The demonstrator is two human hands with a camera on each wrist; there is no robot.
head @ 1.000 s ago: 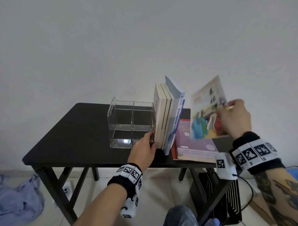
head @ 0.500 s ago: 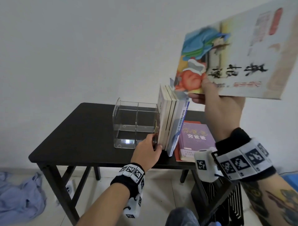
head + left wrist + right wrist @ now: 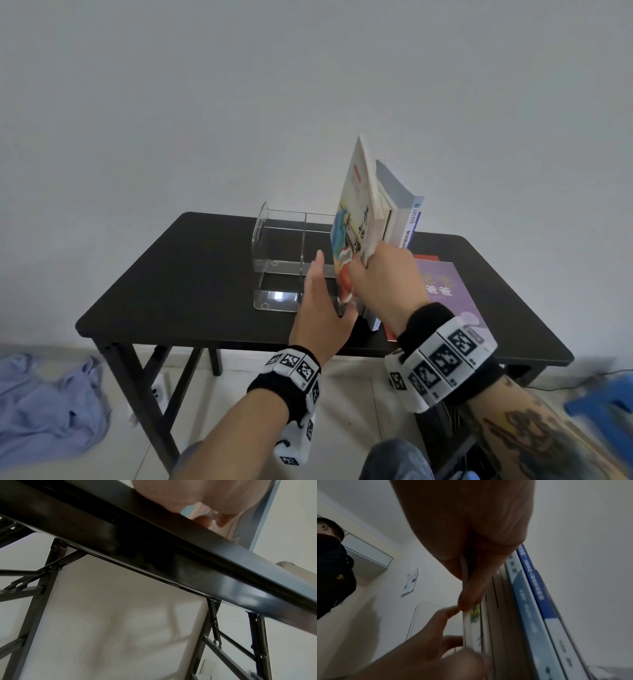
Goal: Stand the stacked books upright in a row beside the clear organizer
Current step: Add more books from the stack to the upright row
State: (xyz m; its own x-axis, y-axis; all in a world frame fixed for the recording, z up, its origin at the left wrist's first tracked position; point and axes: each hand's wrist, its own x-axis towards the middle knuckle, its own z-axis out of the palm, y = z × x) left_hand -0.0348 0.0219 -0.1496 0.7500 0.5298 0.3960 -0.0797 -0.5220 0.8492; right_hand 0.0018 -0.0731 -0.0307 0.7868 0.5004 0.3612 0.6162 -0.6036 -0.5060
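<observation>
The right hand [image 3: 383, 274] pinches the picture book [image 3: 356, 219] near its lower edge, thumb on the illustrated cover and fingers [image 3: 471, 591] curled round the other face, as the right wrist view shows. The book stands nearly upright, its top tipped slightly toward the camera, between the clear organizer [image 3: 287, 260] and the row of upright books [image 3: 400, 219], pressed against the nearest of them. Whether its bottom edge touches the worktop [image 3: 191, 281] cannot be told, since both hands hide it. The left hand [image 3: 322, 308] sits just left of the picture book, in front of the organizer's right end, fingers mostly straight and relaxed with the fingertips reaching toward the cover; it grasps nothing that can be seen. In the left wrist view only the heel of that hand and the worktop's front edge show, with a sliver of coloured cover past it. The upright row leans a little to the right, its outermost member a white and blue volume with a blue spine. To the right of the row a purple book [image 3: 442, 291] lies flat on a red book [image 3: 426, 257], both on the worktop beyond the right wrist. A crumpled blue cloth [image 3: 44, 404] lies on the floor at lower left.
</observation>
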